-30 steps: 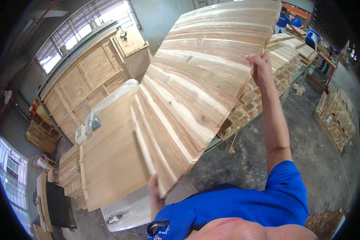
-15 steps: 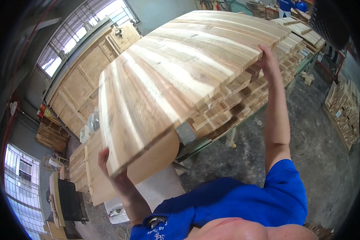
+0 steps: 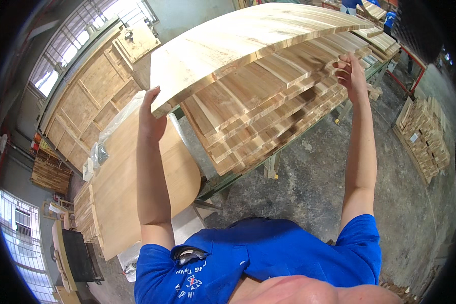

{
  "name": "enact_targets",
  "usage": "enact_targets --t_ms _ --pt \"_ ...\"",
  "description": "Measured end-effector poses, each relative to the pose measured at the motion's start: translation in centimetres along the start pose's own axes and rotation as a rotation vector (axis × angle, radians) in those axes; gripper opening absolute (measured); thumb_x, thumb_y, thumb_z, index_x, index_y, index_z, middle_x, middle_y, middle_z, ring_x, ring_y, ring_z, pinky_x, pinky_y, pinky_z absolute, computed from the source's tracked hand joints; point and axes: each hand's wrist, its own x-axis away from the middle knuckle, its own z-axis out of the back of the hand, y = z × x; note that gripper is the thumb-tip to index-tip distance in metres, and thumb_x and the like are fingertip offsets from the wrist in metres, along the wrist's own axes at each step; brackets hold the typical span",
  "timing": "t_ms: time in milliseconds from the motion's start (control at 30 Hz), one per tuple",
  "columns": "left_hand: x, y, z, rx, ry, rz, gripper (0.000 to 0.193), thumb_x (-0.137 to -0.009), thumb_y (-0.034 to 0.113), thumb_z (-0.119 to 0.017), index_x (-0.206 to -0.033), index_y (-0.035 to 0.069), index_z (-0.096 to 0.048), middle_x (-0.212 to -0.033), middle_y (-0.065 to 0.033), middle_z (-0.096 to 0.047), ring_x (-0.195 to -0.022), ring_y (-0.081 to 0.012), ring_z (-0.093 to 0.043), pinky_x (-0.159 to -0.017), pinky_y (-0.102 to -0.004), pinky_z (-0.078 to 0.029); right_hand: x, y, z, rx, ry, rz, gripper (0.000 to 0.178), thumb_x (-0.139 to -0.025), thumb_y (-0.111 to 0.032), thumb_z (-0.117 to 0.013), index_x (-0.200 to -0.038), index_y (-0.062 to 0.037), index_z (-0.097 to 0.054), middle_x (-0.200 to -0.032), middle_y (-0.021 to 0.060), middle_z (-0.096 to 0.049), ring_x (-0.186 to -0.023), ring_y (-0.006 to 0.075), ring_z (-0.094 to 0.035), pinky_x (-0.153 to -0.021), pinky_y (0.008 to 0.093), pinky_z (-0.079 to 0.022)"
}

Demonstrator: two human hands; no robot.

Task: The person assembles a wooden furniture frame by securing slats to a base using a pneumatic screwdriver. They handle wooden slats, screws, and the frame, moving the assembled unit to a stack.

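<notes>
One wooden panel (image 3: 248,38) ahead of me, over one stack of panels (image 3: 253,88), layers too overlapped to count; long axis slants left to right, away from me. Of my two hands, left hand (image 3: 153,114) nearer, closed round panel's near-left corner. Right hand (image 3: 350,76) below panel's near edge, fingers loosely curled, nothing seen in grip. Under stack, one green bench (image 3: 220,186). Left, one brown board (image 3: 120,190); right, one woodpile (image 3: 428,144).
</notes>
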Motion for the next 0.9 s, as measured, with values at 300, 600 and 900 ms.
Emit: enact_targets --t_ms 300,600,900 --pt "-3.2 1.6 -0.5 0.744 -0.044 0.204 0.036 -0.088 0.014 -0.033 -0.109 -0.012 -0.045 -0.107 -0.0222 -0.056 -0.1 -0.0311 -0.055 -0.094 -0.042 -0.041 -5.5 -4.3 -9.1 -0.548 -0.31 0.045 0.066 -0.088 -0.049 -0.045 -0.128 -0.0001 -0.029 -0.12 0.0221 -0.047 -0.098 0.0268 -0.055 -0.067 0.0296 -0.05" --pt "-7.8 5.0 -1.6 0.24 0.057 0.221 0.031 -0.09 0.006 -0.037 -0.11 -0.016 -0.045 -0.112 -0.0275 -0.052 -0.104 -0.0353 -0.052 -0.095 -0.0452 -0.042 -9.4 -3.2 -11.7 -0.383 -0.278 0.12 0.056 -0.087 -0.043 -0.049 -0.119 0.001 -0.036 -0.107 0.0191 -0.051 -0.087 0.0229 -0.056 -0.063 0.0283 -0.049" --pt "-11.3 0.3 3.9 -0.218 -0.176 -0.056 0.03 -0.082 -0.004 -0.051 -0.112 -0.004 -0.047 -0.114 -0.0228 -0.052 -0.106 -0.0333 -0.052 -0.09 -0.0464 -0.044 -9.6 -1.0 -10.7 -0.235 -0.271 0.116 0.048 -0.086 -0.038 -0.053 -0.11 0.0022 -0.044 -0.094 0.0161 -0.056 -0.076 0.019 -0.057 -0.059 0.0271 -0.048"
